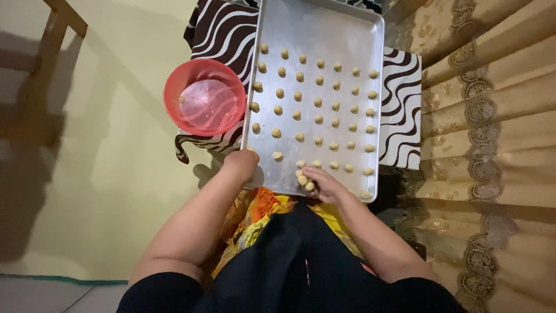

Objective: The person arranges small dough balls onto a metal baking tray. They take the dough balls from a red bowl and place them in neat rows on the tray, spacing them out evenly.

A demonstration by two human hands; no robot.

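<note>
A silver baking tray [318,29] lies in front of me on a brown-and-white wavy-striped cloth [399,104]. Several small pale dough balls [317,102] sit on it in rows. My left hand [242,161] is curled over the tray's near left corner and seems to grip its rim. Over the near edge of the tray, my right hand [322,182] pinches a few dough balls [303,178] between its fingertips.
A round red plastic bowl [204,97] stands left of the tray, with one small bit of dough inside. Beige lace curtains [486,127] hang at the right. A yellow wall fills the left. Colourful cloth [260,217] lies on my lap.
</note>
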